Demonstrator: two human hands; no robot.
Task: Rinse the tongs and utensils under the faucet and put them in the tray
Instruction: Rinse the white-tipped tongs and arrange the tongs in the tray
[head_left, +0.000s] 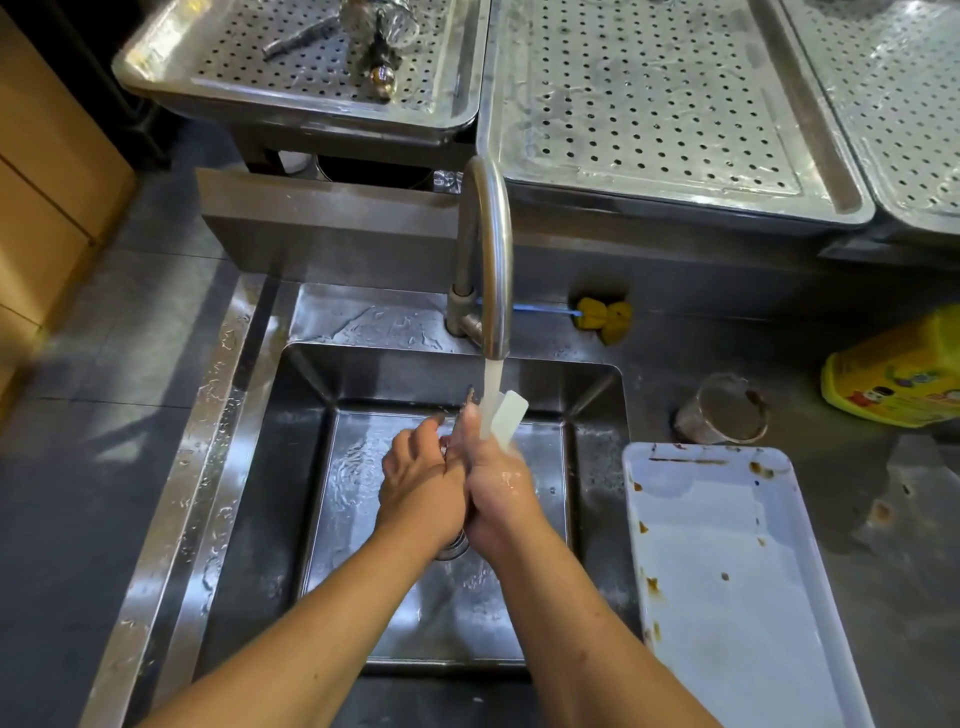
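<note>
Water runs from the steel faucet (491, 249) into the sink (291, 467). Both hands meet under the stream. My right hand (498, 488) grips a white flat utensil (510, 418) whose blade sticks up into the water, together with a thin dark metal piece (470, 397) that I cannot identify. My left hand (418, 478) presses against the right hand, fingers curled on the metal piece. A perforated steel tray (156, 67) at the back left holds several rinsed metal utensils (371, 36).
A stained white plastic tray (737, 571) lies right of the sink. A dirty glass (727, 410) and a yellow detergent bottle (898, 374) stand behind it. A yellow sponge (605, 317) sits by the faucet base. More perforated trays (654, 93) fill the back right.
</note>
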